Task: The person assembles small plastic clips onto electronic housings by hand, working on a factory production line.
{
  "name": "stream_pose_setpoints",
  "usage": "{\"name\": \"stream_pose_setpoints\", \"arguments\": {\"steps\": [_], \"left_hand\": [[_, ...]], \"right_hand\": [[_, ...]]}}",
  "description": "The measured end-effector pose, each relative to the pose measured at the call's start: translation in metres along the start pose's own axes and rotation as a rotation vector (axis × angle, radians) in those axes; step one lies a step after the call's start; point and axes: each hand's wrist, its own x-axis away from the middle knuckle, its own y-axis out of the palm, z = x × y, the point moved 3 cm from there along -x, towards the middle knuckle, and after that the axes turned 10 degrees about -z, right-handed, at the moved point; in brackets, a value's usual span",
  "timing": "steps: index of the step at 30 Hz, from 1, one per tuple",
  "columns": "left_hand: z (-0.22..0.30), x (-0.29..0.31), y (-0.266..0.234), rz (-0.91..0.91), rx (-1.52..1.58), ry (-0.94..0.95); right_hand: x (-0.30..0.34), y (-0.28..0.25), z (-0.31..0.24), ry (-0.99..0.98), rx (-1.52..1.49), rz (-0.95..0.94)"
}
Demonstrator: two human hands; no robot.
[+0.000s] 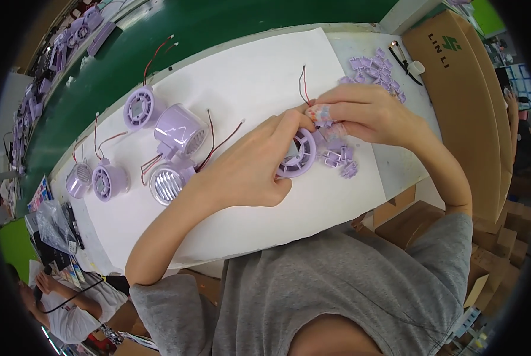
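My left hand (250, 163) is closed round a round purple fan housing (306, 159), its spoked face partly showing past the fingers. Thin red and black wires (304, 86) rise from behind my fingers at the housing's far side. My right hand (363, 113), its fingertips wrapped in patterned tape, pinches at the housing's upper right edge. A bit of purple plastic (323, 124) shows between those fingers; its full shape is hidden. Just below my right hand lies a small group of purple plastic clips (339, 159) on the white sheet.
More purple clips (375, 71) are heaped at the far right. Several wired purple fan housings (181, 129) stand on the left of the white sheet (259, 222). A tall cardboard box (464, 113) borders the right side. Beyond the table runs a green surface (218, 26); another person (78, 305) sits lower left.
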Motion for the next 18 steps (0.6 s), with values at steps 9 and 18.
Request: {"name": "stream_pose_setpoints", "arguments": {"steps": [9,18], "left_hand": [[0.009,0.009,0.006,0.025,-0.18,-0.016],[0.004,0.006,0.005,0.02,-0.139,-0.004]], "right_hand": [[0.004,0.002,-0.015,0.101,-0.097,-0.04],[0.013,0.018,-0.009,0.012,0.03,0.133]]}}
